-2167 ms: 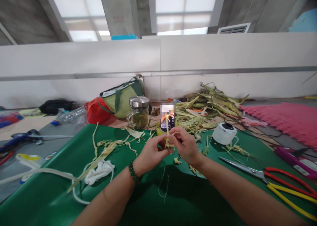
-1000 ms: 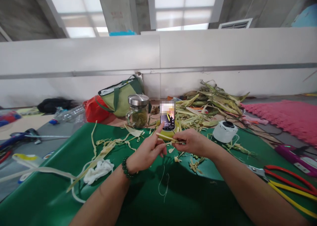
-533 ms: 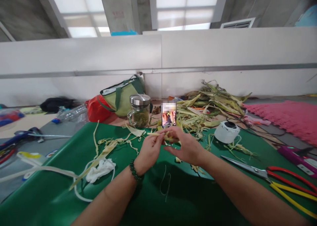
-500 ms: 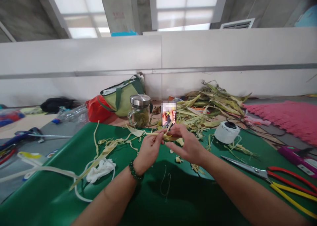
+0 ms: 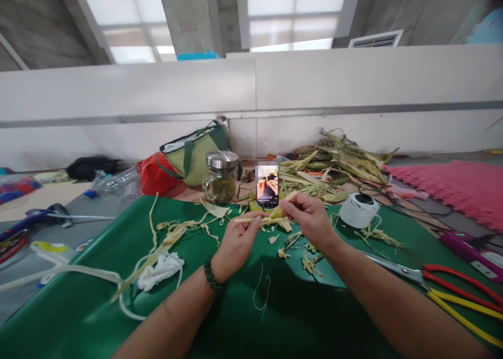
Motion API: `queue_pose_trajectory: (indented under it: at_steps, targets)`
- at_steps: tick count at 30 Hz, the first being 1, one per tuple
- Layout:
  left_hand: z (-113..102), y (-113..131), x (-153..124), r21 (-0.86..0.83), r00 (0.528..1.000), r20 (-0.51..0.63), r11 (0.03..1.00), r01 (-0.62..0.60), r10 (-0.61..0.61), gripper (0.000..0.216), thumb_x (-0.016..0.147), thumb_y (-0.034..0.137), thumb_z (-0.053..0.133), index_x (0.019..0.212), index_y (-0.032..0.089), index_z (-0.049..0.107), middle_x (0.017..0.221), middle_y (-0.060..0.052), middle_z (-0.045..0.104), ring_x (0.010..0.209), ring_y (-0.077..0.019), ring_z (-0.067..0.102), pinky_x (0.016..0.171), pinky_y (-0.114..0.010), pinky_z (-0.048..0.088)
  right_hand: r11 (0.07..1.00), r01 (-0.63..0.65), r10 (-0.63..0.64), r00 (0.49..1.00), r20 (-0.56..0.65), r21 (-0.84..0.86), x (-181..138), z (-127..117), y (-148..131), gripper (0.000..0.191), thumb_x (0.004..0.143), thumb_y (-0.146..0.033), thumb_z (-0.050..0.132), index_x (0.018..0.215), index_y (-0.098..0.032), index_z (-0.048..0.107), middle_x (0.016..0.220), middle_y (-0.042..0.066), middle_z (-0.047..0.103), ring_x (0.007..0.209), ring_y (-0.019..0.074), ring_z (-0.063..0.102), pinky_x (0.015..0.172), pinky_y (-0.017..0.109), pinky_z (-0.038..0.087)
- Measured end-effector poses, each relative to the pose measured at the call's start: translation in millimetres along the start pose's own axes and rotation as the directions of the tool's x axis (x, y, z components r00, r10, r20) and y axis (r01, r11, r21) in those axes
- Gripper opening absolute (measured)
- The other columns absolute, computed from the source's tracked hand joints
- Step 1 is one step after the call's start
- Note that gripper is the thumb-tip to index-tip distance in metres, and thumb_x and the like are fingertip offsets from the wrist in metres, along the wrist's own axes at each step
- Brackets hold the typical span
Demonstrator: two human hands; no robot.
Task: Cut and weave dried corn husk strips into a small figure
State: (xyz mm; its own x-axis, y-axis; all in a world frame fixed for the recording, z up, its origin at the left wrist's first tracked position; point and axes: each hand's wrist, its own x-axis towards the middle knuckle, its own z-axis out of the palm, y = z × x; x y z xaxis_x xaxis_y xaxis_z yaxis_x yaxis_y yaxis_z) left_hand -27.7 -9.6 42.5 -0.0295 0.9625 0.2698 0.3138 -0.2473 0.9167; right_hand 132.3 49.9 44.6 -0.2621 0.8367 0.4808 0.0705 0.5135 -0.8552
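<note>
My left hand [image 5: 238, 239] and my right hand [image 5: 310, 217] are both pinched on a small bundle of pale corn husk strips [image 5: 271, 221], held just above the green mat [image 5: 98, 306]. The left fingers grip its left part, where a thin strip sticks out leftward. The right fingers hold its right end. A phone [image 5: 267, 186] stands upright just behind the bundle. Small husk scraps [image 5: 308, 262] lie on the mat below the hands.
A lidded glass jar [image 5: 221, 176] and a green bag [image 5: 192, 152] stand behind the mat. A husk pile [image 5: 338, 162] lies at the back right, a white spool [image 5: 358, 210] beside it. Scissors with red and yellow handles [image 5: 440, 283] lie right. Long husk strips [image 5: 168, 236] lie left.
My right hand has drawn to the right and slightly up, stretching the husk bundle out sideways between the two hands. The left hand has stayed nearly in place.
</note>
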Motion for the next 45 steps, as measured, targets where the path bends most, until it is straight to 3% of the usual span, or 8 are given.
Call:
queue_pose_trajectory:
  at_steps: [7,16,20,24,30,35,40,45]
  targets:
    - [2.6,-4.9,3.5,-0.047,0.978,0.208,0.999,0.002,0.008,0.046,0.084,0.051,0.046,0.061,0.014,0.061,0.054,0.000,0.049,0.055,-0.0109,0.044,0.054,-0.023,0.037,0.991,0.125,-0.117,0.981,0.153,-0.043,-3.1,5.1,-2.5,0.025,0.080,-0.034,0.058,0.061,-0.017,0.060,0.058,0.000,0.057,0.055,0.0110,0.051,0.053,0.023,0.040]
    - [-2.6,-0.9,3.8,0.127,0.986,0.160,0.989,-0.072,0.051,0.031,0.085,0.039,0.048,0.072,0.016,0.065,0.072,-0.003,0.065,0.068,-0.0149,0.054,0.064,-0.024,0.043,0.992,0.094,-0.093,0.996,0.018,-0.080,2.4,-4.6,-0.5,0.026,0.079,-0.037,0.059,0.064,-0.016,0.062,0.061,0.001,0.057,0.057,0.0121,0.050,0.054,0.024,0.041]
    - [-3.9,-3.4,7.4,0.090,0.987,0.160,0.995,-0.048,0.033,0.031,0.086,0.038,0.045,0.071,0.015,0.061,0.060,0.001,0.055,0.057,-0.0115,0.047,0.055,-0.021,0.039,0.978,0.064,-0.024,0.980,0.198,-0.199,-1.4,1.5,4.3,0.024,0.083,-0.039,0.054,0.079,-0.017,0.062,0.066,0.000,0.059,0.058,0.0117,0.052,0.051,0.022,0.039]
    - [-4.0,-4.8,7.9,0.155,0.990,0.087,0.980,-0.125,0.113,0.025,0.086,0.033,0.046,0.077,0.016,0.062,0.071,-0.001,0.061,0.069,-0.0139,0.053,0.064,-0.023,0.041,0.961,0.039,0.076,0.914,0.399,-0.273,-6.7,8.0,8.6,0.028,0.085,-0.035,0.052,0.065,-0.016,0.059,0.059,-0.001,0.057,0.051,0.0102,0.051,0.047,0.020,0.037]
    - [-2.6,-9.0,3.8,0.320,0.981,0.108,0.928,-0.188,0.161,0.024,0.088,0.029,0.042,0.070,0.018,0.054,0.066,0.001,0.055,0.061,-0.0119,0.046,0.058,-0.022,0.036,0.787,0.445,-0.225,0.852,0.472,-0.427,-5.8,0.8,3.7,0.023,0.089,-0.025,0.048,0.075,-0.016,0.064,0.077,0.007,0.065,0.075,0.0170,0.058,0.065,0.026,0.042]
    - [-14.0,-5.8,9.2,0.315,0.984,0.118,0.935,-0.165,0.134,0.030,0.087,0.030,0.043,0.060,0.018,0.046,0.060,0.003,0.046,0.059,-0.0112,0.041,0.058,-0.023,0.033,0.581,0.610,-0.277,0.770,0.574,-0.538,4.3,-19.1,3.4,0.027,0.090,-0.025,0.046,0.069,-0.017,0.062,0.069,0.006,0.061,0.068,0.0158,0.054,0.061,0.025,0.037]
    - [-20.7,3.4,12.0,0.130,0.993,0.117,0.991,0.018,-0.033,0.035,0.081,0.042,0.050,0.059,0.016,0.050,0.056,0.004,0.041,0.057,-0.0105,0.037,0.054,-0.023,0.029,0.689,0.478,-0.176,0.840,0.513,-0.545,12.1,-26.4,2.4,0.024,0.088,-0.033,0.050,0.075,-0.017,0.063,0.074,0.006,0.062,0.072,0.0167,0.055,0.061,0.025,0.037]
    - [-13.3,4.4,7.2,-0.182,0.936,0.196,0.927,0.328,-0.292,0.040,0.078,0.057,0.045,0.075,0.017,0.051,0.057,0.005,0.042,0.052,-0.0091,0.037,0.049,-0.021,0.024,0.957,0.036,0.114,0.867,0.486,-0.289,3.3,-7.5,-1.6,0.035,0.086,-0.048,0.047,0.082,-0.016,0.062,0.070,0.002,0.062,0.062,0.0130,0.055,0.056,0.024,0.040]
